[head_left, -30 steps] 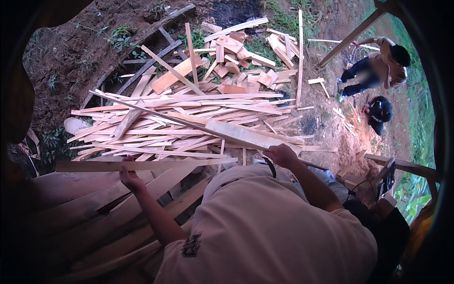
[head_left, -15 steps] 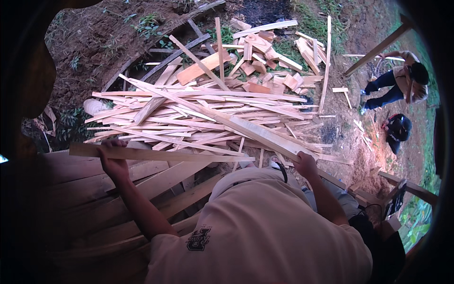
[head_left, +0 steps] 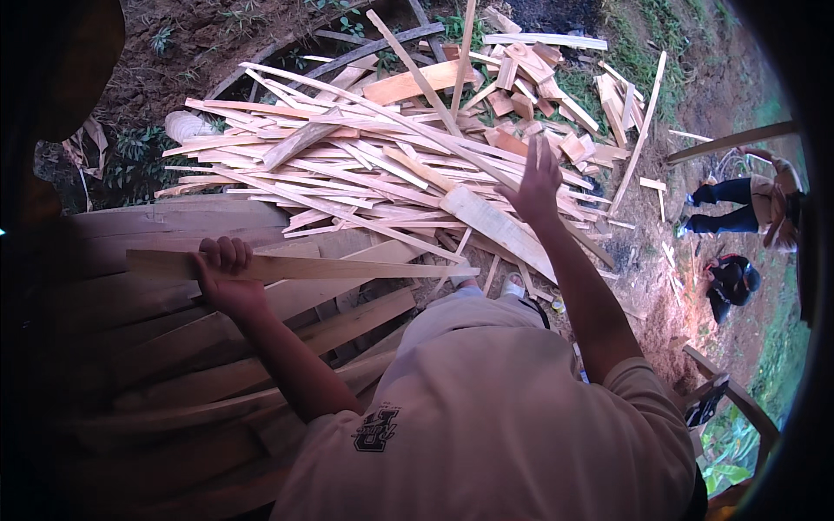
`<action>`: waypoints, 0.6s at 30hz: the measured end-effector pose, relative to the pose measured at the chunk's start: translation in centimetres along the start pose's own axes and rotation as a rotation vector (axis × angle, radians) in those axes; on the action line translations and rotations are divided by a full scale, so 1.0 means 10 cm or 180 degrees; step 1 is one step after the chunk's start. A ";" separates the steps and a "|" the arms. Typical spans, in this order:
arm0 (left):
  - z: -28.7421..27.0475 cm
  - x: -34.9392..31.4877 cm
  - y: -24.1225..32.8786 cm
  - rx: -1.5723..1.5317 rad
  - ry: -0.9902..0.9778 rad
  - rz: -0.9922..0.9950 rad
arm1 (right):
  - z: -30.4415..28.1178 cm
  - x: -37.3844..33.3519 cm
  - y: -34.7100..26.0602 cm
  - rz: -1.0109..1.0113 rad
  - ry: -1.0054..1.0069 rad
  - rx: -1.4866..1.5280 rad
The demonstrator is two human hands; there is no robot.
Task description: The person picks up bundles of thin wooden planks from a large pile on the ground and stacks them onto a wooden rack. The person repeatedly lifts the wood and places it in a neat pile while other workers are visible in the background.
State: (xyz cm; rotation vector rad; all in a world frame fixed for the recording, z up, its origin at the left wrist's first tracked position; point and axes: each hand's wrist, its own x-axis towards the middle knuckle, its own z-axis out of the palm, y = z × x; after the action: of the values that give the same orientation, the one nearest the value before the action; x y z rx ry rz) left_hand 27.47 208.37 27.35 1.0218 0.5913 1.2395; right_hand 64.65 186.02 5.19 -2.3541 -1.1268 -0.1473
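My left hand [head_left: 228, 273] is closed around a long flat wooden slat [head_left: 339, 267], which it holds level in front of me, its narrow end pointing right. My right hand [head_left: 534, 184] is stretched out over a heap of wooden strips [head_left: 347, 165], fingers extended and nothing in the grip. Just below and left of that hand, a wide pale plank [head_left: 495, 227] lies aslant on the near side of the heap. A long thin strip [head_left: 417, 130] crosses the heap and passes behind the right hand.
Stacked boards [head_left: 339, 326] fill the left side beneath my left arm. Short wood offcuts [head_left: 530, 78] are piled at the far side. To the right, one person [head_left: 751, 195] bends over and another [head_left: 731, 282] crouches. A wooden post [head_left: 730, 141] juts in at upper right.
My right hand has let go of the wide plank, which now rests on the heap, and has moved forward. The left hand still grips its slat. My view has shifted.
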 end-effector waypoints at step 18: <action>0.22 0.18 -0.17 0.0485 0.0374 0.0247 | -0.04 -3.70 2.41 0.5630 -0.3369 0.0125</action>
State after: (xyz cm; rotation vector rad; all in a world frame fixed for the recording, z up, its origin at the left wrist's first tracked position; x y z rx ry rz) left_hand 30.61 209.42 27.13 1.1125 0.7522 1.3451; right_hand 58.87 147.64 -15.84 -2.4204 0.9711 1.7334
